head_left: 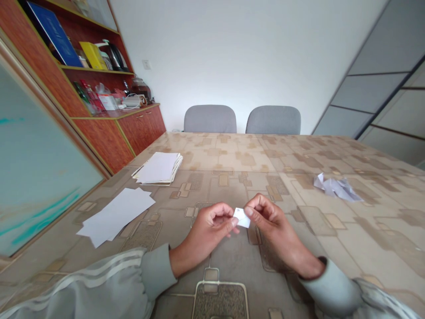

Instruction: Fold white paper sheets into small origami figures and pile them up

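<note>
A small folded piece of white paper [242, 218] is held up between my two hands, above the near middle of the table. My left hand [212, 228] pinches its left edge between thumb and fingers. On the upper right edge, my right hand [270, 226] grips the same paper with thumb and forefinger. Fold lines and a small dark mark show on its face. Both sleeves are grey-green with white stripes.
Loose white paper sheets [116, 215] lie at the left, with a paper stack [158, 168] beyond them. Crumpled paper pieces [337, 187] rest at the right on the patterned table [232, 157]. Two grey chairs [210, 118] stand at the far edge; a wooden cabinet [109, 137] is at the left.
</note>
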### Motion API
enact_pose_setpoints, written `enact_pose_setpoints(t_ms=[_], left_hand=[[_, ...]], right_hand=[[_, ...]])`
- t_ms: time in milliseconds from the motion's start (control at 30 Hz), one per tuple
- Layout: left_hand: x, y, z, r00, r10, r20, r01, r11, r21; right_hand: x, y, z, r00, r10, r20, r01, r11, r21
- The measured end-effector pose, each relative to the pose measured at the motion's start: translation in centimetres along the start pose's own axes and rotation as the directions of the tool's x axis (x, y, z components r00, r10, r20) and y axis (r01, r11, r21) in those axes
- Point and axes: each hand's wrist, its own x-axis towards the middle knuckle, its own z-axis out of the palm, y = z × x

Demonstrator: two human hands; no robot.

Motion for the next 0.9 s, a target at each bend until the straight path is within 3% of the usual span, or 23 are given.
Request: enact_pose_setpoints(t_ms=[133,333,600,733,833,900], left_hand=[[0.1,0.6,-0.4,0.988,0.105,-0.117,-0.089,0.986,0.141],[-0.4,1.1,-0.5,0.965,0.263,-0.011,-0.228,0.858,0.461],[0.0,0.4,-0.1,0.987,0.140,-0.083,-0.130,0.985,0.114],[0.0,0.6,-0.4,0.971,0.215,-0.109,-0.184,0.953,0.239],[-0.1,0.9,-0.6,0.957,0.284,-0.058,-0.243,0.896,0.373],[-0.2,1.0,-0.5,0.957,0.286,-0.055,-0.246,0.893,0.376]], right_hand=[[-0.1,-0.6,-0.1,0.999,0.000,0.052,0.009,0.982,-0.186],[-0.3,-1.4,0.2,0.990,-0.063,0.126,0.105,0.925,-0.366],[-0.1,-0.6,0.1,0.998,-0.013,0.067,0.016,0.999,-0.049],[-0.1,-1.0,0.0,0.993,-0.028,0.111,0.045,0.987,-0.155],[-0.2,-1.0,0.1,0.993,-0.059,0.104,0.083,0.967,-0.240],[-0.2,-0.9,0.1,0.995,-0.057,0.084,0.076,0.965,-0.249]])
